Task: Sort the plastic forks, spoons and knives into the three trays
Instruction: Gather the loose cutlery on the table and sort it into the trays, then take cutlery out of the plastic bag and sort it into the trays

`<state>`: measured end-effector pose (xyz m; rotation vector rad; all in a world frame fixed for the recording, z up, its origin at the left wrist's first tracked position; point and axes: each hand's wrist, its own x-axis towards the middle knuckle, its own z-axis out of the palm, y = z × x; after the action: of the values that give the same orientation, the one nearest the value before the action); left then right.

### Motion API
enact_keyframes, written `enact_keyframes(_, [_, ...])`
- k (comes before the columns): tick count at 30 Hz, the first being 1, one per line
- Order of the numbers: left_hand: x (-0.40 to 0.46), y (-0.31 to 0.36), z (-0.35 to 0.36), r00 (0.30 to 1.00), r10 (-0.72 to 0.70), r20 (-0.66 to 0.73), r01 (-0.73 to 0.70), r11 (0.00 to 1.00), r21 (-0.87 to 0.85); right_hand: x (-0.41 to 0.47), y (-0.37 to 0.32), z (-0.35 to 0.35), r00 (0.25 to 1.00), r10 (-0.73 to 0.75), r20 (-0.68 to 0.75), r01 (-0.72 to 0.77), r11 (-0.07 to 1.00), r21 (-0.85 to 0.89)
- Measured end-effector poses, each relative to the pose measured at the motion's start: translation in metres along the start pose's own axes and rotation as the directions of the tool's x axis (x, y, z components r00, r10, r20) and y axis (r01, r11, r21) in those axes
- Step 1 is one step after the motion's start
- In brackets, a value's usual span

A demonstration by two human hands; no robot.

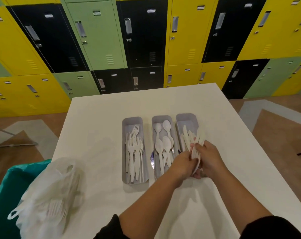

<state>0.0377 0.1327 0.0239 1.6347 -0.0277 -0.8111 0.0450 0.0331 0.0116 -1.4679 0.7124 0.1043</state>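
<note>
**Knives going into right tray**

Holding a bundle of knives (196, 150) over the near half of the right tray (186, 118), between both hands. Judging the step as squaring up the bundle before laying it down. Doing it well: aligning handles, keeping blades pointing to the far end like the knives already lying there, lowering flat and lengthwise, letting go low so nothing bounces over the wall into the spoons (163, 144).

Grip: right hand (210, 159) wrapping around the bundle from the outer side, fingers curled closed on it. Left hand (182, 165) pinching the handle end from the inner side, also closed on it. Exact finger spacing hard to read through the overlap.

Elsewhere: forks (134, 149) lying in the left tray (132, 119), spoons in the middle tray (161, 117), all three trays side by side on the table (98, 121). Bag (51, 192) at near left showing more forks inside, so sorting likely unfinished.
</note>
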Motion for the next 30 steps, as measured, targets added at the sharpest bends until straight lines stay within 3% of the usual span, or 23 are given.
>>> enact_keyframes(4, [0.004, -0.002, 0.016, 0.999, -0.020, -0.036, 0.022, 0.997, 0.080, 0.023, -0.006, -0.006, 0.997, 0.069, -0.026, -0.072, 0.983, -0.167])
enact_keyframes(9, [0.012, 0.001, 0.020, 0.988, 0.025, -0.155, 0.020, 0.960, 0.280, 0.028, -0.012, -0.009, 0.997, -0.002, 0.071, 0.021, 0.963, -0.269])
enact_keyframes(21, [-0.015, -0.006, 0.011, 0.977, 0.087, -0.195, 0.009, 0.895, 0.447, 0.000, 0.006, -0.008, 0.988, -0.053, 0.146, 0.088, 0.965, -0.247])
enact_keyframes(30, [-0.058, -0.030, -0.025, 0.918, 0.172, -0.356, 0.039, 0.857, 0.514, -0.047, 0.024, 0.027, 0.953, -0.076, 0.292, 0.180, 0.920, -0.348])
